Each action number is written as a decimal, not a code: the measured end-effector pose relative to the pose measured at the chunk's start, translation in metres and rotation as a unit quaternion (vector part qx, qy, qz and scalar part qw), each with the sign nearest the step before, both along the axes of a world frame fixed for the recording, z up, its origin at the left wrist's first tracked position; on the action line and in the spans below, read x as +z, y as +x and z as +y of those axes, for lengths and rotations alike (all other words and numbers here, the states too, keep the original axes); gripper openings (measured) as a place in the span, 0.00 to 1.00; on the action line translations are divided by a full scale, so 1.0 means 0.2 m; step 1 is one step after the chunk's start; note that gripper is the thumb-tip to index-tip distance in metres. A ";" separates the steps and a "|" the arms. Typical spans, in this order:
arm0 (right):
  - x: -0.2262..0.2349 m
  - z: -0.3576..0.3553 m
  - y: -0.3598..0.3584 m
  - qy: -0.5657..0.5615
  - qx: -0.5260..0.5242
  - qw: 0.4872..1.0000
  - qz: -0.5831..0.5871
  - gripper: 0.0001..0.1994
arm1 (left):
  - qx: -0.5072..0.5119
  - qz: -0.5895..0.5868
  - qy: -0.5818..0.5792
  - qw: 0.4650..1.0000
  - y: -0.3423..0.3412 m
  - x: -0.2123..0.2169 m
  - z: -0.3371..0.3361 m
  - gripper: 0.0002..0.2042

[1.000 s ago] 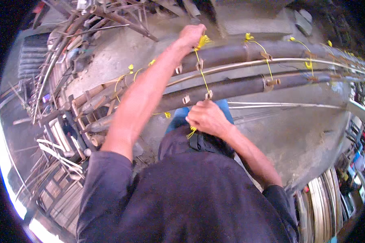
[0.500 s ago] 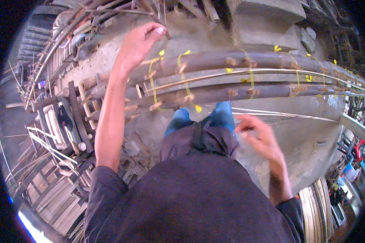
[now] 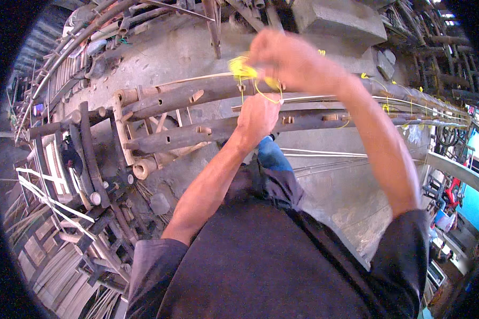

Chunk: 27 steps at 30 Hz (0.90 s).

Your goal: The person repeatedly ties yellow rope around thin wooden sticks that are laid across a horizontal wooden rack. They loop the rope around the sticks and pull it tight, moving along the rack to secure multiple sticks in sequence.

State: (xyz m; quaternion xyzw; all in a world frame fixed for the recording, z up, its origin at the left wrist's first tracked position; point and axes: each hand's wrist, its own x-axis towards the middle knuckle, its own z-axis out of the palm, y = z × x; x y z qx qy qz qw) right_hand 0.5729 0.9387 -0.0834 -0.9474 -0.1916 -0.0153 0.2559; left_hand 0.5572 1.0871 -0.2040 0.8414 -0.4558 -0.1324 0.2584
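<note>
Two long dark bamboo poles (image 3: 218, 85) run side by side across the view, with short wooden pegs (image 3: 197, 96) set through them. My left hand (image 3: 258, 114) is closed between the poles on yellow string (image 3: 270, 98), which loops up toward the far pole. Above that pole is my right hand (image 3: 287, 58), blurred by motion, its fingers curled. A bright yellow bundle of string (image 3: 242, 67) hangs at those fingers. A thin pale strip (image 3: 191, 79) lies along the far pole, and its tip by my hands is hidden.
More yellow ties (image 3: 386, 108) hold the poles toward the right. A concrete block (image 3: 335, 24) stands beyond them. Bamboo frames and pale strips (image 3: 53, 196) crowd the left. Two thin white strips (image 3: 324, 154) stretch low over the floor at right.
My left hand has come down and right to the string between the poles. My right hand has swung up from beside my leg to above the far pole. The view has shifted slightly.
</note>
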 end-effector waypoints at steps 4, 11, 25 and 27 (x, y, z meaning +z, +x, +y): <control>-0.56 -0.18 0.14 -0.190 -0.323 0.885 0.278 0.30 | -0.001 0.048 -0.013 0.999 0.01 -0.05 -0.07 0.12; -0.40 0.13 -0.42 0.353 -0.172 0.903 0.175 0.11 | 0.020 0.119 0.032 0.992 0.03 -0.02 0.02 0.12; -0.73 0.38 -0.77 0.072 -0.029 0.966 0.245 0.06 | -0.007 0.163 0.120 0.979 0.84 -0.36 -0.63 0.24; -0.69 0.38 -0.80 0.063 -0.063 0.982 0.168 0.10 | -0.063 0.134 0.144 0.978 0.95 -0.29 -0.68 0.25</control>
